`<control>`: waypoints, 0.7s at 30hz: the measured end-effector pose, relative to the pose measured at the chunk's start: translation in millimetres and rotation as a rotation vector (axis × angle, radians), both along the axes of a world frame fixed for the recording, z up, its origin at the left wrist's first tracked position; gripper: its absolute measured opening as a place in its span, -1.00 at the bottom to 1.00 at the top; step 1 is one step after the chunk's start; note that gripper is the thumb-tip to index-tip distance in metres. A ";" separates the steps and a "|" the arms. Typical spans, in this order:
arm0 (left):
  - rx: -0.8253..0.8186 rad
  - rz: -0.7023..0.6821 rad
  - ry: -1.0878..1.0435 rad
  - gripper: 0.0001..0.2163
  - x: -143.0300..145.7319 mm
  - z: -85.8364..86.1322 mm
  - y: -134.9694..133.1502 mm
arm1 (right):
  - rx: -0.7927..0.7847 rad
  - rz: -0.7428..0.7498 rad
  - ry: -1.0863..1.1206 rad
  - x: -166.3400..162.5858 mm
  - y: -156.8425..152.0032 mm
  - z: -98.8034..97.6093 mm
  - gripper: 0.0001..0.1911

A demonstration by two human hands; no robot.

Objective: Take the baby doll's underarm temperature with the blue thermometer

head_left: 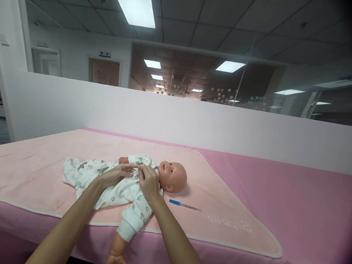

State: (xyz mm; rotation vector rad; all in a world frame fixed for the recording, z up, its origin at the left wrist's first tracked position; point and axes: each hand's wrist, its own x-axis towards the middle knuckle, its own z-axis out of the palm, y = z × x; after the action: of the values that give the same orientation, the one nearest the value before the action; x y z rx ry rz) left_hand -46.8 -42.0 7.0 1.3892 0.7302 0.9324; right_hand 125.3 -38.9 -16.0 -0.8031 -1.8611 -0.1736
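Observation:
A baby doll (174, 176) in a white printed sleepsuit (105, 179) lies on its back on a pale pink blanket (47, 170), head to the right. My left hand (115, 175) rests on the doll's chest, fingers pinched at the sleepsuit's front near the collar. My right hand (148, 181) meets it there, fingers closed on the same fabric edge by the neck. One doll arm (118, 249) hangs over the bed's front edge.
A thermometer with a blue cap (185, 205) lies on the blanket just right of the doll. The blanket covers a pink bed (306, 206). A white partition wall (193, 121) runs behind it, with office windows above.

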 end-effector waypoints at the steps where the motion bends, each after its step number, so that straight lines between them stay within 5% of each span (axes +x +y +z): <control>1: -0.002 -0.001 -0.002 -0.56 -0.3 -0.3 0.3 | -0.001 -0.012 0.003 0.0 0.0 0.1 -0.81; 9: -0.062 0.039 -0.027 -0.50 -0.7 -0.5 -0.6 | 0.011 -0.138 0.047 -0.1 -1.1 1.3 -0.87; 21: 0.006 0.051 0.005 -0.49 0.2 -2.3 2.0 | 0.022 -0.114 0.027 0.8 -2.1 2.1 -0.85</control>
State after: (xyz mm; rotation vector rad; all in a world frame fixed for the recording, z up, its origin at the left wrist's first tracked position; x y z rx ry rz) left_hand -46.6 -39.9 4.7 1.3843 0.7703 0.9718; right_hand 126.1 -41.0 -13.9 -0.8921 -1.7859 -0.2532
